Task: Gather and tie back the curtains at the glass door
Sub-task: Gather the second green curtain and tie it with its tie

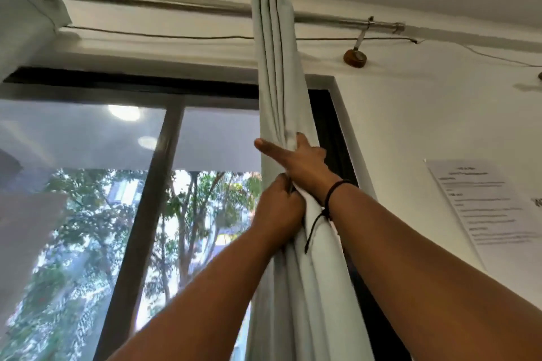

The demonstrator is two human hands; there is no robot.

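- Head view is looking up at the glass door (pixel 88 214); the right curtain (pixel 274 67) is hanging from the metal rod (pixel 146 3), bunched into narrow vertical folds at the door's right edge.
- Left hand (pixel 278 208) is gripping the gathered folds, fingers curled around the cloth.
- Right hand (pixel 302 161) is sitting just above the left, thumb spread out to the left across the bundle, fingers wrapping round its far side.
- Dark cord bracelet (pixel 334 190) is circling the right wrist, its loose end dangling against the cloth.
- Second curtain (pixel 26 9) is hanging at the rod's left end.
- Printed sheet (pixel 484 202) is hanging on the wall to the right.
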